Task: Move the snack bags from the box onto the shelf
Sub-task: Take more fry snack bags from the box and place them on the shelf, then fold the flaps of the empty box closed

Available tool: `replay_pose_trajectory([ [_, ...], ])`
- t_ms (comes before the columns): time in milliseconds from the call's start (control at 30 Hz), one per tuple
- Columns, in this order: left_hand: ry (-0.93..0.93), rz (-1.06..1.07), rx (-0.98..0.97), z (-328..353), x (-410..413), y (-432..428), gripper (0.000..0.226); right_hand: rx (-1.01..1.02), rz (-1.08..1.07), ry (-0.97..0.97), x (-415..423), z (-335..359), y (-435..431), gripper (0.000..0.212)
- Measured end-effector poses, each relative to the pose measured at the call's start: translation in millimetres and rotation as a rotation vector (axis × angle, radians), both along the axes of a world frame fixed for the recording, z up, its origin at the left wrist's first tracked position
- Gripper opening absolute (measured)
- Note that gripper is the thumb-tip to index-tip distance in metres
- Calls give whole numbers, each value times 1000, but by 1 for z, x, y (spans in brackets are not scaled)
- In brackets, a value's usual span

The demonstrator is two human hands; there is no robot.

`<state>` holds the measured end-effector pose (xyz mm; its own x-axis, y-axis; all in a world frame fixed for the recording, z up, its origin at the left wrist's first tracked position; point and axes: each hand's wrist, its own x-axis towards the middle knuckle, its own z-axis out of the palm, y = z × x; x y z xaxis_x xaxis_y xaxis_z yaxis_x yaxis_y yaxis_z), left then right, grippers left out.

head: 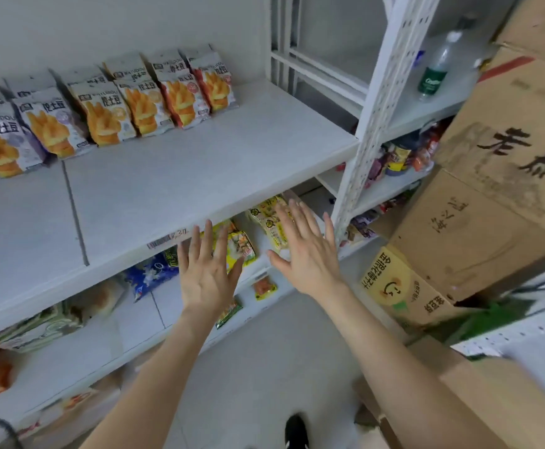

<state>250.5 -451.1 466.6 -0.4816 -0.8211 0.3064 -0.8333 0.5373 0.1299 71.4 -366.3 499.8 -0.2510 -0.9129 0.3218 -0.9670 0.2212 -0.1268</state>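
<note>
Grey-and-white snack bags printed with golden fries (109,115), standing upright in a slanting row along the back of the white metal shelf (180,176), each bag overlapping or touching its neighbour, the row running from the left edge of view toward the shelf's middle. Front half of that shelf board bare. Both bare hands held out flat in front of the shelf's front lip, palms down, fingers spread, nothing gripped. Left hand (208,270) just below the lip, over a yellow-green packet (243,246) on the tier underneath. Right hand (306,251) a little higher and to the right, near the perforated white upright post (374,124), partly covering yellow packets (269,218) on the lower tier. Hands close together but apart. Also on the lower tiers: a blue-and-white bag (149,273), a small orange packet (264,288), pale wrapped goods further left (blurred, contents unclear). To the right, stacked brown cardboard boxes (497,196) with dark printed characters, one carrying a yellow label; which box holds the snack bags cannot be told. Behind the post, a clear plastic bottle with a green label (436,66) on a neighbouring shelf. Pale tiled floor (280,367) below, a dark shoe tip (295,431) at the bottom edge.
</note>
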Motion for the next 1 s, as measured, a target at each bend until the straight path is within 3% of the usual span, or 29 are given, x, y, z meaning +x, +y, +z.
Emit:
replay_pose_trajectory([
  [367, -76, -515, 54, -49, -16, 98, 58, 15, -544, -76, 45, -41, 186, 76],
  [667, -135, -881, 127, -81, -41, 219, 67, 146, -946, -180, 99, -76, 348, 75],
  [1000, -146, -1061, 208, -123, -43, 331, 67, 164, -1277, -226, 162, -122, 485, 75],
])
